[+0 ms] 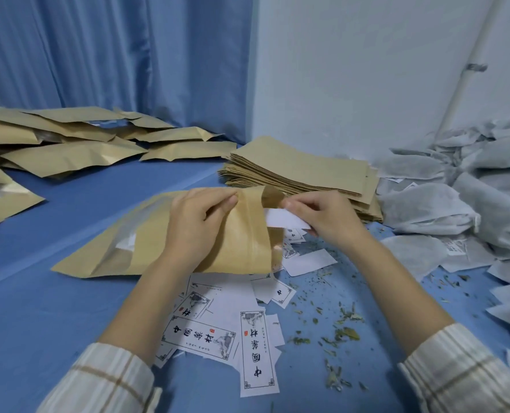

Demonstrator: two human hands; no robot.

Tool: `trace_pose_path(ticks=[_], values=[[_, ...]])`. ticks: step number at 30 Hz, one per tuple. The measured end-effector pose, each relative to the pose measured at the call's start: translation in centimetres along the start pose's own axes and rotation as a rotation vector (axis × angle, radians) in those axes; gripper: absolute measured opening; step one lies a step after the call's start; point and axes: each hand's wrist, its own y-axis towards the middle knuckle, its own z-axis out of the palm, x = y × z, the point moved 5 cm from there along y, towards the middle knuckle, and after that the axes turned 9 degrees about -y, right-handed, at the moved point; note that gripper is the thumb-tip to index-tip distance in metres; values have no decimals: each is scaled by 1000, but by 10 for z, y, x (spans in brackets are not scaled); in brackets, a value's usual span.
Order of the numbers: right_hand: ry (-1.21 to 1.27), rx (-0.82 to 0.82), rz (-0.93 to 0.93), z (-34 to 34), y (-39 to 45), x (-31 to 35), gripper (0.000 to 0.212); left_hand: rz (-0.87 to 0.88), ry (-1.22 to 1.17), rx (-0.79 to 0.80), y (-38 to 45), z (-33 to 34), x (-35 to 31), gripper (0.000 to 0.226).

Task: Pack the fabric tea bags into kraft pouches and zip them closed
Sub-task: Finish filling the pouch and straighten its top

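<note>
A kraft pouch (146,242) with a clear window lies on its side on the blue table, its mouth facing right. My left hand (197,222) grips the pouch near the mouth, fingers curled over its upper edge. My right hand (316,216) pinches a white paper card (283,220) whose left end sits inside the open mouth. White fabric tea bags (456,210) are heaped at the right against the wall.
A stack of flat empty kraft pouches (301,171) sits behind my hands. Filled pouches (78,144) lie at the back left. Printed white labels (233,323) and loose dried leaves (337,326) are scattered at the near centre. A blue curtain and white wall stand behind.
</note>
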Motion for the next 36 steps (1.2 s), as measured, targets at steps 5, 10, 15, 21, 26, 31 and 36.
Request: trace_pose_path(ticks=[5, 10, 15, 21, 26, 31, 36], values=[[-234, -95, 34, 17, 4, 21, 25, 71, -102, 80, -3, 15, -19, 19], [420, 7, 309, 45, 1, 10, 37, 103, -144, 204, -7, 25, -31, 23], [669, 82, 400, 50, -4, 11, 38, 87, -49, 387, -12, 33, -34, 52], [851, 28, 553, 47, 5, 12, 32, 155, 81, 592, -23, 36, -36, 119], [735, 218, 411, 43, -1, 24, 20, 243, 253, 514, -24, 38, -36, 114], [375, 169, 262, 4, -3, 25, 50, 238, 174, 437, -17, 35, -49, 108], [297, -56, 4, -59, -14, 36, 35, 215, 6, 419, -3, 32, -80, 90]])
